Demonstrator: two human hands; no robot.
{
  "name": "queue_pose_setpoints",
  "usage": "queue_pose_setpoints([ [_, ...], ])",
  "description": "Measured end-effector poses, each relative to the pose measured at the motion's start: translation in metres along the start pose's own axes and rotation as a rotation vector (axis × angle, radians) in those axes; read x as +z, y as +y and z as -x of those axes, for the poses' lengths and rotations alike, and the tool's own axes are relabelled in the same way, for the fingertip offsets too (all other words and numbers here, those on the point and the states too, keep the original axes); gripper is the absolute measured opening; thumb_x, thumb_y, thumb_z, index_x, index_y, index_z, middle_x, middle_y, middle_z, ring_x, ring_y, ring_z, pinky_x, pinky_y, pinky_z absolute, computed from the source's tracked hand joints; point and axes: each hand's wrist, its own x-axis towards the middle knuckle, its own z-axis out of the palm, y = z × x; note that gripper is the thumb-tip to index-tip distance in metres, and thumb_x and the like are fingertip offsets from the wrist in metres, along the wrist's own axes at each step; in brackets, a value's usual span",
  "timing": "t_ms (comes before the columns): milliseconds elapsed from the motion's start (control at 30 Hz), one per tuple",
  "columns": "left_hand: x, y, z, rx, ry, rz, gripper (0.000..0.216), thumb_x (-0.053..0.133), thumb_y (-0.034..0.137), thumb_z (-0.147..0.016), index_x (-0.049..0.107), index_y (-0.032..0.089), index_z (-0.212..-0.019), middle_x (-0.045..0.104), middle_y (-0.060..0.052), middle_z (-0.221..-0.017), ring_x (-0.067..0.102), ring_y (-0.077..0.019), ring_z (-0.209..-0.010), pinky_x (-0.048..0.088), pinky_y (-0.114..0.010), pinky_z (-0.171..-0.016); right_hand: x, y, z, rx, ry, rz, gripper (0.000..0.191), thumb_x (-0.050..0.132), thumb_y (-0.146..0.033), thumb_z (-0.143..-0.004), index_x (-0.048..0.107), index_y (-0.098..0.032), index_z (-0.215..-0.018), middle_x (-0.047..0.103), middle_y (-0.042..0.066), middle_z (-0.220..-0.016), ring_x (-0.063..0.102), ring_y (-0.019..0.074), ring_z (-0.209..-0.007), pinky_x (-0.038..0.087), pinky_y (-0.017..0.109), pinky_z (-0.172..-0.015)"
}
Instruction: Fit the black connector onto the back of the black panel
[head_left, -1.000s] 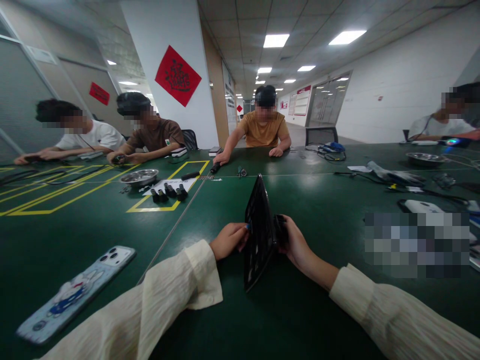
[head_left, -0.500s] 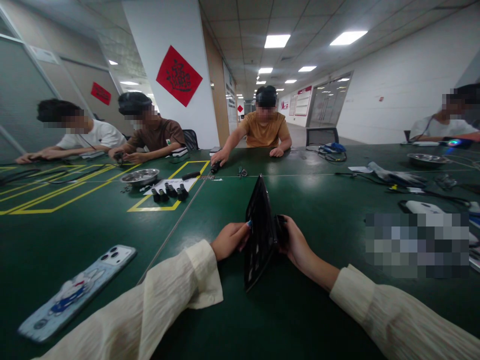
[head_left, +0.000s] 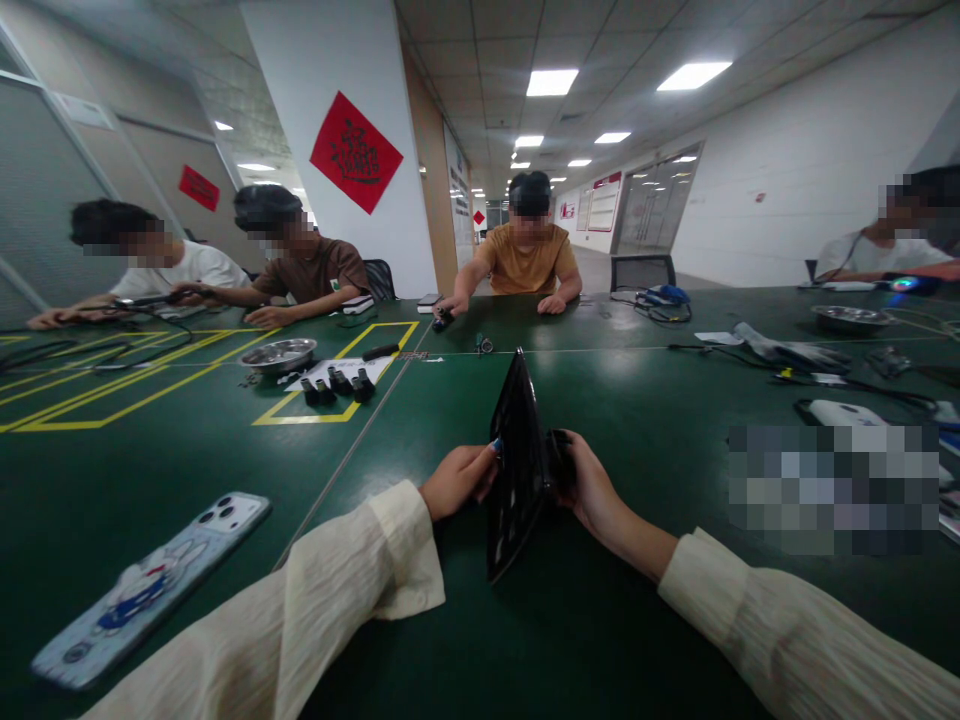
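A flat black panel (head_left: 516, 455), set with rows of small openings, stands on its edge on the green table (head_left: 585, 620) in front of me. My left hand (head_left: 456, 481) is curled against its left face, fingertips pinching it. My right hand (head_left: 589, 485) wraps round its right side, where a small dark part sits under the fingers. Both cream sleeves rest on the table.
A phone in a light blue case (head_left: 146, 585) lies near left. Beyond it, a metal bowl (head_left: 279, 355) and small black parts (head_left: 337, 385) sit in a yellow-taped box. Several people work along the far and right edges. Cables and another metal bowl (head_left: 851, 318) lie at right.
My hands and the panel have stayed put. Across the table, the person in orange has drawn a hand back, and the person in brown has reached an arm out to the left.
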Motion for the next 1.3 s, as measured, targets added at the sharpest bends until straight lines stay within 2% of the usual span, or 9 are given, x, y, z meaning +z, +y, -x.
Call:
queue_pose_setpoints([
  [167, -0.0014, -0.0010, 0.0007, 0.031, -0.044, 0.044, 0.047, 0.035, 0.057, -0.083, 0.045, 0.016, -0.062, 0.042, 0.004, -0.048, 0.041, -0.0093, -0.044, 0.032, -0.022, -0.045, -0.0003, -0.0008, 0.0003, 0.012, 0.004, 0.005, 0.036, 0.046, -0.045, -0.075, 0.043, -0.025, -0.106, 0.052, -0.004, -0.061, 0.049, 0.0119, -0.046, 0.030, 0.020, -0.038],
  [400, 0.0010, 0.0016, 0.0004, -0.013, 0.004, 0.012, 0.050, 0.028, 0.057, -0.085, 0.045, 0.016, -0.061, 0.041, 0.004, -0.045, 0.040, -0.0092, -0.043, 0.031, -0.022, -0.045, -0.0008, -0.0001, -0.0001, 0.017, 0.018, -0.002, 0.035, 0.046, -0.044, -0.075, 0.044, -0.026, -0.106, 0.055, -0.003, -0.067, 0.051, 0.0121, -0.048, 0.031, 0.020, -0.038],
  [600, -0.0005, -0.0004, 0.0000, 0.027, -0.041, 0.069, 0.045, 0.037, 0.056, -0.082, 0.046, 0.016, -0.064, 0.042, 0.004, -0.050, 0.041, -0.0087, -0.043, 0.032, -0.021, -0.044, -0.0026, 0.0025, -0.0019, 0.006, 0.002, 0.002, 0.037, 0.045, -0.046, -0.076, 0.043, -0.025, -0.107, 0.053, -0.003, -0.063, 0.050, 0.0122, -0.046, 0.030, 0.020, -0.038],
  [900, 0.0013, -0.0036, -0.0006, -0.019, 0.006, 0.020, 0.056, 0.025, 0.062, -0.084, 0.044, 0.016, -0.058, 0.041, 0.003, -0.042, 0.038, -0.0088, -0.041, 0.030, -0.022, -0.043, 0.0003, -0.0014, 0.0009, 0.021, 0.022, 0.005, 0.036, 0.046, -0.044, -0.075, 0.044, -0.025, -0.106, 0.054, -0.003, -0.065, 0.051, 0.0122, -0.048, 0.031, 0.020, -0.038],
  [1133, 0.0005, -0.0023, -0.0002, 0.007, -0.015, 0.062, 0.051, 0.034, 0.061, -0.081, 0.044, 0.016, -0.060, 0.041, 0.004, -0.047, 0.039, -0.0088, -0.042, 0.031, -0.022, -0.044, -0.0012, 0.0004, -0.0008, 0.016, 0.015, 0.001, 0.037, 0.046, -0.045, -0.075, 0.043, -0.025, -0.107, 0.055, -0.003, -0.064, 0.050, 0.0115, -0.046, 0.030, 0.020, -0.038],
  [1300, 0.0028, -0.0013, -0.0002, -0.051, -0.014, 0.064, 0.056, 0.031, 0.067, -0.079, 0.039, 0.017, -0.057, 0.033, 0.005, -0.046, 0.030, -0.0069, -0.041, 0.023, -0.022, -0.041, -0.0013, 0.0003, -0.0010, 0.015, 0.032, 0.011, 0.037, 0.045, -0.045, -0.076, 0.043, -0.025, -0.107, 0.056, -0.003, -0.066, 0.050, 0.0106, -0.044, 0.030, 0.019, -0.038],
])
